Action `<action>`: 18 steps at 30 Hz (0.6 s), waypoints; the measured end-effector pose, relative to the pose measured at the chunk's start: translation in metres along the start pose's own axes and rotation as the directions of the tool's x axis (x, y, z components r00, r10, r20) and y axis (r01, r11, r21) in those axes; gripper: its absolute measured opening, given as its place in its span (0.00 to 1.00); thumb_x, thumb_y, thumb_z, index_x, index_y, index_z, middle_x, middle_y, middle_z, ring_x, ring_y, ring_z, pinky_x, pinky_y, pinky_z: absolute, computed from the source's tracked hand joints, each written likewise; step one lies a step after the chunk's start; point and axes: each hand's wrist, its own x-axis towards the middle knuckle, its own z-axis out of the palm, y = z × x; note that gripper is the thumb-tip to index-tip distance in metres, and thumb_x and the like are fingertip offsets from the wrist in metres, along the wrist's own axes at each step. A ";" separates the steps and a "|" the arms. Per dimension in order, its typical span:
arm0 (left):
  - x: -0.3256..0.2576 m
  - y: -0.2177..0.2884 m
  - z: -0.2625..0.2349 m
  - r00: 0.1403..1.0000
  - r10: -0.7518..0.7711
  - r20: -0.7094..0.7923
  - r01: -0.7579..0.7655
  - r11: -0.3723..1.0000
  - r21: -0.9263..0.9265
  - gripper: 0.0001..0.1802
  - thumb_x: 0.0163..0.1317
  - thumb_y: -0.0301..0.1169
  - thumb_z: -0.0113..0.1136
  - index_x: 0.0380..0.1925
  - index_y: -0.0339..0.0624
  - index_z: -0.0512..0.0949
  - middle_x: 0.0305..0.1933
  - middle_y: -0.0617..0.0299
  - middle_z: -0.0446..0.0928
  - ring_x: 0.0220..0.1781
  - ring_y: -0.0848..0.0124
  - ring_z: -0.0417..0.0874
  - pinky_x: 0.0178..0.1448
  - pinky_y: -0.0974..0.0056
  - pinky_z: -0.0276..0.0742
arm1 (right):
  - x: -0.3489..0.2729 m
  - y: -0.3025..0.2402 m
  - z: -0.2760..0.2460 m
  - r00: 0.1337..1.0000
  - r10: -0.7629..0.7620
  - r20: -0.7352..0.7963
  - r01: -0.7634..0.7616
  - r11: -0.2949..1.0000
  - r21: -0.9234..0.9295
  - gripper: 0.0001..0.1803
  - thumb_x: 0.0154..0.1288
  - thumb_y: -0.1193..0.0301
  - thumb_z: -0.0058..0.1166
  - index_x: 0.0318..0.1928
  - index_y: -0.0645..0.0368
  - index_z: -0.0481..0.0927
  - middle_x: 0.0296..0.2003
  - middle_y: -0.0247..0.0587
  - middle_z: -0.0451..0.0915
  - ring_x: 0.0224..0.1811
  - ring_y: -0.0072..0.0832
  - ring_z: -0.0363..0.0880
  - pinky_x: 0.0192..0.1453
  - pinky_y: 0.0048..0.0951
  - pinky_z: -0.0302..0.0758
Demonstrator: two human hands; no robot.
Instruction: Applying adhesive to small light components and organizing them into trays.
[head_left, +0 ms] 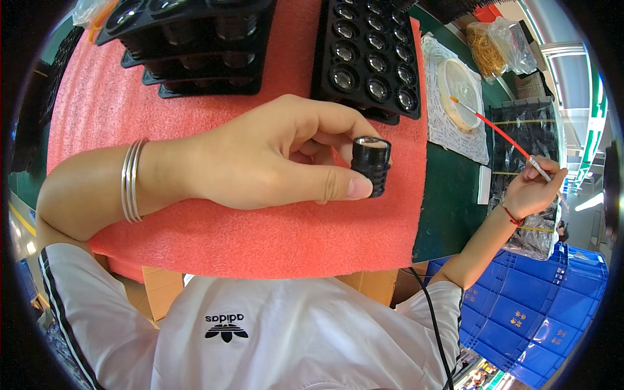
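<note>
My left hand (279, 156) grips a short black cylinder that looks like a lens barrel (372, 170) between thumb and fingers, above a pink foam sheet (260, 244). The barrel stands roughly upright, with its round top end facing up. Off to the right, my right hand (534, 188) is closed on a thin red-handled brush (504, 135). The brush slants far and left, its orange tip over a cream-coloured round dish or ring (444, 84). Under that ring lies a printed sheet (478, 143). Whether the tip touches anything, I cannot tell.
Beyond my left hand stand stacked black trays (211, 89). Another black tray (359, 70) holds several glassy round pieces. Rubber bands in a bag (486, 49) lie far right on the green table (448, 224). Blue crates (520, 325) stand near right; a black cable (430, 305) hangs in front.
</note>
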 end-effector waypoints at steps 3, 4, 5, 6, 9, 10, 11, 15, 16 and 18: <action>0.000 0.000 0.000 1.000 0.001 -0.004 -0.001 1.000 0.007 0.20 0.53 0.28 0.60 0.46 0.34 0.69 0.41 0.63 0.72 0.44 0.79 0.71 0.49 0.72 0.68 | 0.001 0.001 -0.002 1.000 0.001 0.003 -0.001 1.000 0.001 0.25 0.68 0.59 0.32 0.20 0.64 0.71 0.16 0.43 0.68 0.15 0.21 0.57 0.23 0.20 0.57; 0.000 0.000 0.000 1.000 -0.001 -0.007 0.001 1.000 0.006 0.20 0.53 0.28 0.60 0.46 0.34 0.69 0.41 0.63 0.72 0.44 0.79 0.71 0.49 0.72 0.68 | 0.001 0.001 -0.001 1.000 0.003 -0.001 -0.003 1.000 0.002 0.25 0.68 0.59 0.32 0.20 0.64 0.71 0.16 0.43 0.68 0.15 0.21 0.57 0.23 0.20 0.57; 0.000 0.001 0.001 1.000 -0.003 -0.008 0.003 1.000 0.007 0.20 0.53 0.28 0.60 0.46 0.34 0.69 0.41 0.63 0.72 0.44 0.79 0.71 0.49 0.72 0.68 | 0.001 0.001 -0.001 1.000 0.005 -0.005 -0.005 1.000 0.003 0.25 0.68 0.59 0.32 0.20 0.64 0.71 0.16 0.43 0.69 0.15 0.21 0.57 0.23 0.20 0.57; 0.000 0.001 0.001 1.000 -0.005 -0.007 0.005 1.000 0.008 0.20 0.54 0.28 0.60 0.46 0.34 0.69 0.41 0.64 0.72 0.44 0.79 0.71 0.49 0.72 0.68 | 0.001 0.001 -0.001 1.000 0.006 -0.009 -0.006 1.000 0.003 0.25 0.68 0.59 0.32 0.20 0.64 0.71 0.16 0.43 0.69 0.15 0.21 0.57 0.23 0.20 0.57; 0.000 0.002 0.001 1.000 -0.007 -0.005 0.007 1.000 0.005 0.19 0.54 0.27 0.59 0.46 0.35 0.69 0.41 0.64 0.71 0.44 0.79 0.71 0.49 0.72 0.68 | 0.000 0.001 0.002 0.999 0.007 -0.039 -0.007 1.000 0.003 0.25 0.68 0.59 0.33 0.20 0.64 0.71 0.16 0.43 0.69 0.15 0.21 0.57 0.23 0.20 0.57; 0.000 0.001 0.001 1.000 -0.007 -0.003 0.007 1.000 0.003 0.19 0.54 0.27 0.59 0.45 0.35 0.69 0.41 0.64 0.71 0.44 0.79 0.71 0.49 0.72 0.68 | 0.000 0.000 0.001 0.999 0.007 -0.036 -0.007 1.000 0.008 0.25 0.67 0.59 0.34 0.20 0.64 0.70 0.16 0.43 0.69 0.15 0.21 0.57 0.23 0.20 0.57; 0.000 0.001 0.001 1.000 -0.006 -0.002 0.006 1.000 0.003 0.18 0.54 0.27 0.59 0.45 0.35 0.69 0.41 0.64 0.71 0.44 0.79 0.71 0.49 0.72 0.67 | 0.000 0.000 0.001 0.999 0.007 -0.034 -0.007 1.000 0.012 0.25 0.67 0.59 0.34 0.20 0.64 0.70 0.17 0.43 0.69 0.15 0.21 0.57 0.22 0.20 0.57; 0.000 0.002 0.001 1.000 -0.006 -0.004 0.006 1.000 0.000 0.18 0.55 0.27 0.58 0.45 0.35 0.69 0.42 0.64 0.71 0.45 0.79 0.70 0.50 0.72 0.67 | 0.000 0.000 0.002 0.999 0.009 -0.040 -0.009 1.000 0.010 0.24 0.67 0.59 0.35 0.21 0.64 0.70 0.17 0.43 0.69 0.15 0.21 0.58 0.22 0.20 0.56; 0.000 0.002 0.001 1.000 -0.007 -0.005 0.007 1.000 -0.001 0.18 0.55 0.26 0.58 0.45 0.35 0.69 0.42 0.64 0.71 0.45 0.79 0.70 0.50 0.72 0.67 | 0.000 0.000 0.002 0.999 0.013 -0.043 -0.013 1.000 0.009 0.24 0.67 0.59 0.35 0.21 0.64 0.70 0.17 0.43 0.69 0.15 0.21 0.58 0.22 0.20 0.56; 0.000 0.002 0.002 1.000 -0.006 -0.004 0.006 1.000 0.003 0.17 0.55 0.26 0.58 0.45 0.35 0.69 0.42 0.64 0.71 0.45 0.79 0.70 0.50 0.72 0.67 | 0.000 0.001 0.001 0.999 0.020 -0.050 -0.020 1.000 0.008 0.24 0.67 0.58 0.35 0.21 0.63 0.70 0.17 0.43 0.69 0.15 0.21 0.58 0.22 0.20 0.56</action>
